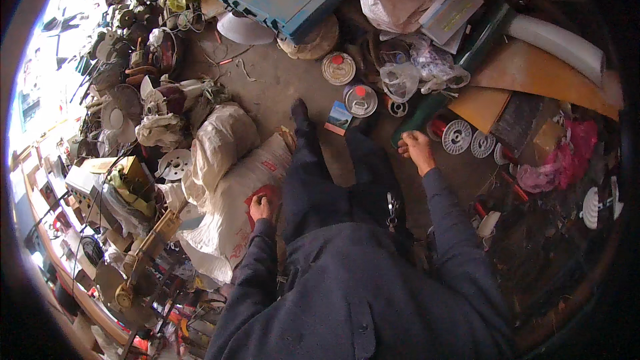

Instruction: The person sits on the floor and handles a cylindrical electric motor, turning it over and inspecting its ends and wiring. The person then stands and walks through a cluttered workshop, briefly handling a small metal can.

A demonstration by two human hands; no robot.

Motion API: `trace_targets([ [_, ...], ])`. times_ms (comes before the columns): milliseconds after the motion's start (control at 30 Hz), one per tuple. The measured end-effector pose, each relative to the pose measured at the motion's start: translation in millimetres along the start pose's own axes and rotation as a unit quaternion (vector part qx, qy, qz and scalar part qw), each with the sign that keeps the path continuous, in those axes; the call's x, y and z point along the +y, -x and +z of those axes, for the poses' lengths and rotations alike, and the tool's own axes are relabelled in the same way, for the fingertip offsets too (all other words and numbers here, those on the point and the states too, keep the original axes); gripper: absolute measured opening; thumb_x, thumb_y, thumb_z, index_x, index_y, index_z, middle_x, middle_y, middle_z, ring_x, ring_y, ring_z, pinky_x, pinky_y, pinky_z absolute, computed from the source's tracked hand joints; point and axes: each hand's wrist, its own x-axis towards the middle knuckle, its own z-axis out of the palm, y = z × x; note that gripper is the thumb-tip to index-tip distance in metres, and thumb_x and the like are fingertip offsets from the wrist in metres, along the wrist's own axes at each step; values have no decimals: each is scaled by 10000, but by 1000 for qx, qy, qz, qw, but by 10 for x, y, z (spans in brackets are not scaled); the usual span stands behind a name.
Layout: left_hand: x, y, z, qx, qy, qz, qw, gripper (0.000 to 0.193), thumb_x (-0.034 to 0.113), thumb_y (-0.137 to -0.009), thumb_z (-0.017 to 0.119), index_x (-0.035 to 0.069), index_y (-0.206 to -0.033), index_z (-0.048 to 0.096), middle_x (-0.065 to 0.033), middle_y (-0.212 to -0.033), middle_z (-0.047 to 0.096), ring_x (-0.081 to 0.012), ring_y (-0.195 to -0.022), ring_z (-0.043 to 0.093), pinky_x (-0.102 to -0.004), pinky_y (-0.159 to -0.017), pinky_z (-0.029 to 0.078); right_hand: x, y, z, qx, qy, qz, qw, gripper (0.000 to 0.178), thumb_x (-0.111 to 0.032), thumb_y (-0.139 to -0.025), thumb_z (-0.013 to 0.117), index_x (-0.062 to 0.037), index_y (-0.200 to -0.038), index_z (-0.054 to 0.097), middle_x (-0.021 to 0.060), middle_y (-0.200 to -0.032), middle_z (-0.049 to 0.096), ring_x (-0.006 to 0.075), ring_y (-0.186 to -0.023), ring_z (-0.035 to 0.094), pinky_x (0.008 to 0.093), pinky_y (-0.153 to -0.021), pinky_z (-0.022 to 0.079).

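Both arms, in dark blue sleeves, come up from the lower edge and spread apart. The left hand lies palm down with fingers loosely curled. The right hand reaches further forward, its fingers bent inward, knuckles up.

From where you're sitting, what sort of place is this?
Probably a cluttered repair or scrap workshop: old fan parts heaped on the left, a blue tool case ahead, and white plastic spools on the concrete floor.
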Motion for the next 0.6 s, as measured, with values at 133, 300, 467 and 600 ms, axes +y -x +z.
trace_targets([
  [133, 1172, -433, 355, -21, 26, 27, 999, 282, 213, -944, 633, 40, -1137, 744, -152, -1070, 775, -294, -1007, 738, -391, -925, 554, -280, -518, 142, 17, 39, -25, 999, 268, -282, -1028, 658, -33, -1123, 683, 44, -877, 715, 118, -670, 661, 289, -576, 506],
  [300, 2532, -963, 1473, -140, 65, 191, 969, 224, 109, -1007, 609, -1, -1177, 706, -145, -1103, 756, -221, -1020, 713, -346, -937, 543, -463, -1339, 638, 24, 61, -42, 997, 285, -271, -1016, 664, -17, -1139, 702, 60, -882, 730, 118, -688, 679, 306, -615, 529],
  [467, 3269, -1163, 2670, -321, 80, 242, 912, 250, 108, -991, 651, 22, -1225, 663, -153, -1154, 755, -297, -1052, 729, -375, -915, 552, -736, -2781, 1299, 48, 257, -133, 956, 311, -275, -944, 664, 9, -1053, 729, 248, -1009, 756, 375, -952, 748, 458, -821, 568],
  [600, 3412, -1251, 3200, -413, 64, 337, 843, 327, 61, -937, 638, 38, -1263, 626, -246, -1182, 673, -477, -1137, 620, -511, -932, 522, -1006, -4025, 1673, 103, 454, -229, 855, 315, -241, -945, 619, 11, -1092, 737, 289, -1093, 728, 478, -1067, 684, 537, -938, 554],
])
